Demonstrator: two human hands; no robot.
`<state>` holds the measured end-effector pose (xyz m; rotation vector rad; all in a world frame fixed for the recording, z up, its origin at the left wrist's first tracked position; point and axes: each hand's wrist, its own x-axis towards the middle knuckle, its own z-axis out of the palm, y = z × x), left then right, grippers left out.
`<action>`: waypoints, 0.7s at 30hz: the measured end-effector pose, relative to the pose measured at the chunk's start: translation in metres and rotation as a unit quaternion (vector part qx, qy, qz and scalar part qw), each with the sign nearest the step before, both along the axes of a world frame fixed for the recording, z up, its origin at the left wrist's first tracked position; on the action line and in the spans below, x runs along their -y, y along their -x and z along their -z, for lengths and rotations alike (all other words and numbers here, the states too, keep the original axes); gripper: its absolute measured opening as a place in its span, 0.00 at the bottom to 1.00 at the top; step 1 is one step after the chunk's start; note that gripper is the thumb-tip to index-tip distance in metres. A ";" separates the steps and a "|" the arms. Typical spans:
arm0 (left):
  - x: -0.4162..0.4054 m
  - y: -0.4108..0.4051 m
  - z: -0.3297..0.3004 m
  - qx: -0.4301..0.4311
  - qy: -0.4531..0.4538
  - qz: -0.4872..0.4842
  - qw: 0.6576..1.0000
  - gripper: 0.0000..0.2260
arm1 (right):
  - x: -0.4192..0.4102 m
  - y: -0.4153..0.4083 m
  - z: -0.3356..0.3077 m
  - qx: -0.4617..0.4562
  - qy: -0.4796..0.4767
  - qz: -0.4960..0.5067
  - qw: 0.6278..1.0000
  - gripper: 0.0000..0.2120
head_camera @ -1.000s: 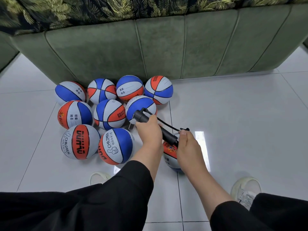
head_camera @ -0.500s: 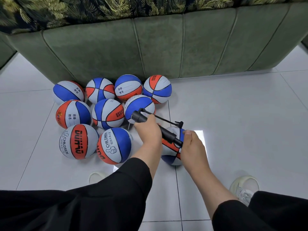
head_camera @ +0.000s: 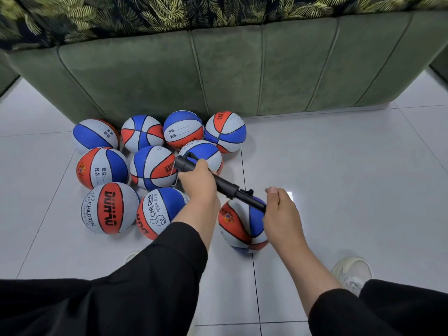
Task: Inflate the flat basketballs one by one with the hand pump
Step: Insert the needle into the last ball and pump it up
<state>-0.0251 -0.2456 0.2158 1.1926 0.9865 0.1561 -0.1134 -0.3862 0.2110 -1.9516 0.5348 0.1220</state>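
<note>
The left hand [head_camera: 197, 179] is curled round the hand pump [head_camera: 219, 183] barrel, hiding its middle. The right hand [head_camera: 281, 212] grips the pump's rod end; the handle is hidden in the fist. Below them, a basketball [head_camera: 242, 226] sits on the floor [head_camera: 339, 178], its valve unseen. Nine basketballs [head_camera: 145, 166] cluster by the green sofa [head_camera: 242, 73].

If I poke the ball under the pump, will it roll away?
Probably, if nobody steadies it. The ball under the pump is round and sits alone on smooth, glossy floor tiles, with nothing beside it to block it. It looks plump rather than squashed, so it likely rolls easily. Its pebbly rubber skin probably grips fingers well, so it shouldn't feel slippery.
</note>
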 end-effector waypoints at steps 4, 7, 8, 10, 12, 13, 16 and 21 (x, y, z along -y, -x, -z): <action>0.007 0.006 0.002 -0.004 0.005 -0.013 1.000 0.15 | 0.001 0.002 0.003 -0.012 -0.002 0.003 1.000 0.17; 0.018 0.016 0.003 -0.014 0.010 -0.019 1.000 0.16 | -0.006 -0.001 0.005 -0.018 0.001 -0.007 1.000 0.18; 0.020 0.018 0.004 -0.019 0.011 -0.019 1.000 0.16 | -0.008 -0.002 0.004 -0.019 0.006 -0.015 1.000 0.18; 0.024 0.022 0.006 -0.027 0.012 -0.016 0.999 0.15 | -0.013 -0.005 0.004 -0.024 0.010 -0.024 0.999 0.17; 0.027 0.026 0.007 -0.030 0.010 -0.016 0.999 0.14 | -0.017 -0.006 0.003 -0.024 0.014 -0.026 0.999 0.16; 0.028 0.028 0.007 -0.030 0.010 -0.016 0.999 0.13 | -0.019 -0.006 0.003 -0.023 0.014 -0.026 0.999 0.16; 0.026 0.027 0.006 -0.020 0.020 -0.003 1.000 0.12 | -0.021 -0.005 0.001 -0.018 0.004 -0.025 0.999 0.16; 0.024 0.021 0.000 -0.018 0.021 0.023 0.999 0.11 | -0.012 -0.008 0.002 -0.004 0.007 -0.027 1.000 0.16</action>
